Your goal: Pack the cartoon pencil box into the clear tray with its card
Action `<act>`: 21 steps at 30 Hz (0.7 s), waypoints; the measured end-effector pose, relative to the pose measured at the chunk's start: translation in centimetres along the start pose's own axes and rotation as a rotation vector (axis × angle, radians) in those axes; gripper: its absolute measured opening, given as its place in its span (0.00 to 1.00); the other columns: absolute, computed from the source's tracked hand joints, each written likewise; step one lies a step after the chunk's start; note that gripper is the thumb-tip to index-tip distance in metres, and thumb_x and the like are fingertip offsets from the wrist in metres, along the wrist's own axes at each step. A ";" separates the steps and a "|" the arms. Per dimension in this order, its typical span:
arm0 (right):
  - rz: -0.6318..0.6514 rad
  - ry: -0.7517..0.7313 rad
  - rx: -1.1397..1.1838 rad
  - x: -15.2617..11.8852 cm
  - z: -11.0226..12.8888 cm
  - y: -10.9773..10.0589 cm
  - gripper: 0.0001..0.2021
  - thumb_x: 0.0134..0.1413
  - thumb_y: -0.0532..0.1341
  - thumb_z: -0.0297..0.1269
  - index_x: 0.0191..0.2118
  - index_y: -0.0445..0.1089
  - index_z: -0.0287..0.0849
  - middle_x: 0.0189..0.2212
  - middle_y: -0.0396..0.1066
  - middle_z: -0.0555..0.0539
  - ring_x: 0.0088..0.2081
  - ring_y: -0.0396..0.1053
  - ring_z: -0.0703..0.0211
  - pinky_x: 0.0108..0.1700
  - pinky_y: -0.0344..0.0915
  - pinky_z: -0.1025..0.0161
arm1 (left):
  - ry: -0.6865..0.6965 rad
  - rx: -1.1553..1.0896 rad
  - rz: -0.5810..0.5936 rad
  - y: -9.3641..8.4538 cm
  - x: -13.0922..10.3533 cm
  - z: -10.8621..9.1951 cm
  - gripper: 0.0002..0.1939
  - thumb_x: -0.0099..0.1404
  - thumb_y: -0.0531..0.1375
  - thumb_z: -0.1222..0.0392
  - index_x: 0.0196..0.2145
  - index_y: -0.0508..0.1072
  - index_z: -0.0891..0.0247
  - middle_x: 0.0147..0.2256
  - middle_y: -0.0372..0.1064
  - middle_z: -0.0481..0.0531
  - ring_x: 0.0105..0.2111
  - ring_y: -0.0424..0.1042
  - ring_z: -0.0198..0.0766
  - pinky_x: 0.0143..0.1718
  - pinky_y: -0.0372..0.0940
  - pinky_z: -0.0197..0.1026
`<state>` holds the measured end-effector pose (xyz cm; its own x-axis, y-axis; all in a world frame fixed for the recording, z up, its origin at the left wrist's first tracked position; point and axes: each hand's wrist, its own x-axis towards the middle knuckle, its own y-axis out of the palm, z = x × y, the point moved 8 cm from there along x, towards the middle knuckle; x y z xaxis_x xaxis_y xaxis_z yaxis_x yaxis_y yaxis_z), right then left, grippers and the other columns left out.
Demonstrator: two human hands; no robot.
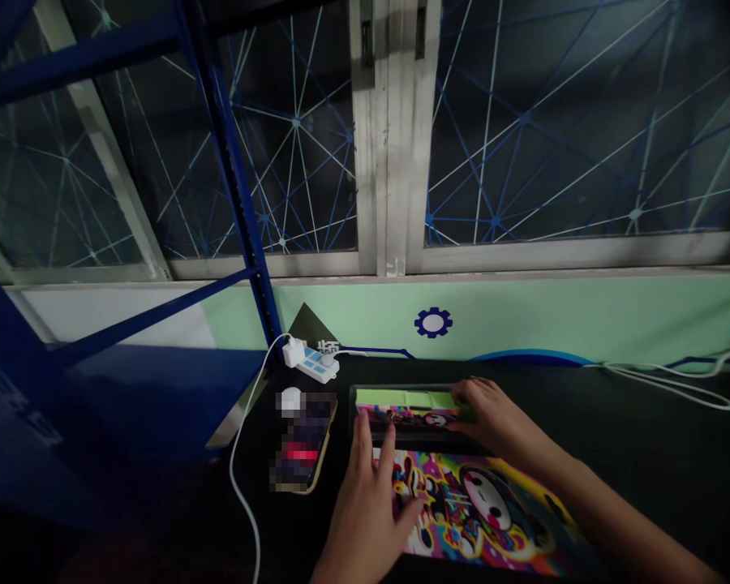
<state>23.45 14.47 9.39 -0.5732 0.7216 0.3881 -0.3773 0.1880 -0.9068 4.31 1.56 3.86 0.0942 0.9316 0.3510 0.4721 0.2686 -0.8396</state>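
A long narrow piece (pixel 401 398), lime green on top with a cartoon print along its front side, lies in a shallow dark tray (pixel 353 405). Thin seams divide its green face. My right hand (pixel 483 410) has its fingers curled around the right end of this piece. At its left end, the fingertips of my left hand (pixel 368 495) rest against or just over the printed side; those fingers are spread and the thumb stands apart. Below the tray lies a flat colourful cartoon-printed panel (pixel 462 511), partly covered by my left hand and right forearm.
A phone (pixel 307 446) with a blurred screen lies left of the tray, near a round white object (pixel 290 401). Behind them are a power strip (pixel 316 363) and a white cable (pixel 237 478). Another cable (pixel 675 385) lies back right. A blue metal frame (pixel 231 170) rises at left.
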 end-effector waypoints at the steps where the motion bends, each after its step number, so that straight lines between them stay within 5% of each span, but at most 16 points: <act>1: -0.040 -0.013 -0.002 -0.6 0.4 -0.6 0.14 0.57 0.66 0.39 0.48 0.69 0.44 0.44 0.76 0.41 0.49 0.71 0.42 0.53 0.65 0.46 | 0.001 -0.022 -0.013 -0.1 -0.1 0.1 0.44 0.66 0.65 0.50 0.72 0.49 0.56 0.74 0.23 0.64 0.72 0.41 0.63 0.65 0.58 0.64; 4: -0.248 -0.077 -0.024 -3.2 1.7 -3.0 0.15 0.64 0.59 0.37 0.54 0.69 0.46 0.48 0.77 0.40 0.50 0.72 0.43 0.53 0.66 0.44 | -0.017 -0.156 -0.180 -1.5 -0.5 0.9 0.38 0.68 0.63 0.49 0.70 0.54 0.56 0.74 0.35 0.65 0.72 0.43 0.61 0.67 0.54 0.66; 7: -0.479 -0.192 -0.097 -7.3 3.3 -5.1 0.21 0.62 0.59 0.31 0.60 0.67 0.52 0.51 0.77 0.44 0.54 0.72 0.44 0.56 0.66 0.43 | -0.044 -0.531 -0.396 -3.4 -1.7 2.1 0.36 0.72 0.55 0.47 0.71 0.46 0.57 0.71 0.48 0.66 0.70 0.54 0.57 0.66 0.58 0.62; 10: -0.482 -0.342 -0.184 -11.5 5.4 -4.6 0.28 0.63 0.58 0.30 0.67 0.61 0.56 0.54 0.77 0.47 0.56 0.72 0.46 0.62 0.63 0.44 | -0.104 -0.967 -0.321 -2.4 -2.7 2.1 0.42 0.71 0.55 0.40 0.72 0.39 0.52 0.70 0.53 0.62 0.66 0.62 0.54 0.63 0.65 0.54; 13: -0.447 -0.376 -0.227 -14.5 6.3 -3.3 0.29 0.64 0.57 0.32 0.69 0.59 0.54 0.56 0.76 0.47 0.59 0.70 0.48 0.64 0.63 0.49 | -0.236 -1.163 -0.236 -0.6 -3.9 1.9 0.49 0.64 0.64 0.39 0.72 0.42 0.48 0.68 0.59 0.58 0.64 0.65 0.53 0.62 0.66 0.52; 17: -0.541 -0.226 -0.176 -15.6 5.5 -3.1 0.31 0.63 0.62 0.35 0.69 0.59 0.56 0.64 0.68 0.45 0.66 0.61 0.42 0.67 0.60 0.43 | -0.243 -1.265 -0.237 0.4 -4.8 2.1 0.47 0.62 0.66 0.39 0.71 0.48 0.47 0.64 0.67 0.58 0.62 0.68 0.53 0.61 0.67 0.52; 21: -0.548 -0.054 0.002 -15.3 4.1 -2.6 0.31 0.63 0.62 0.37 0.69 0.57 0.56 0.70 0.55 0.41 0.66 0.62 0.39 0.60 0.70 0.43 | -0.239 -1.342 -0.217 0.8 -4.9 2.6 0.48 0.60 0.69 0.41 0.70 0.50 0.49 0.57 0.74 0.61 0.55 0.75 0.54 0.58 0.69 0.54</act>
<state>30.20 0.20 6.50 -0.3286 0.4837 0.8112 -0.6326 0.5251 -0.5693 1.90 -2.11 0.40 -0.1757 0.9574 0.2289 0.9457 0.0996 0.3093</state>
